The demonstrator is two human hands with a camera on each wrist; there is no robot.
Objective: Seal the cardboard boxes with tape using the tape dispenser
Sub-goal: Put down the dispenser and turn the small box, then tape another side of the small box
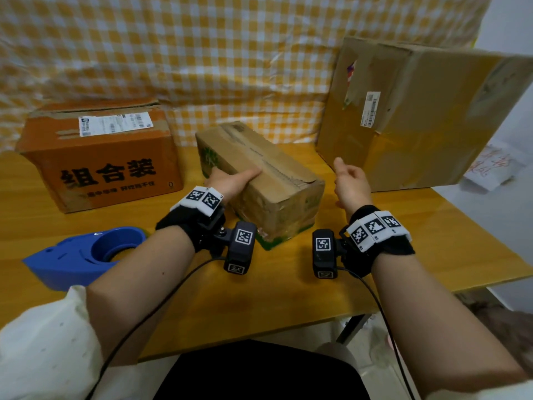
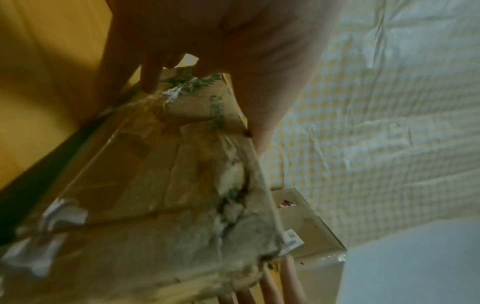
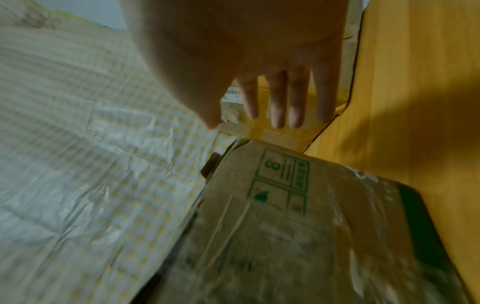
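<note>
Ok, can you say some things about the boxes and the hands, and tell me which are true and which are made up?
1. The left hand grips the small brown box. True.
2. The right hand holds the blue tape dispenser. False: it holds nothing; the dispenser lies on the table.
3. The orange box has a white label on top. True.
4. The big box lies flat. False: it stands tilted at the right.

3 cardboard boxes (image 1: 259, 180) upright on table; blue tape dispenser (image 1: 86, 255) front-left
</note>
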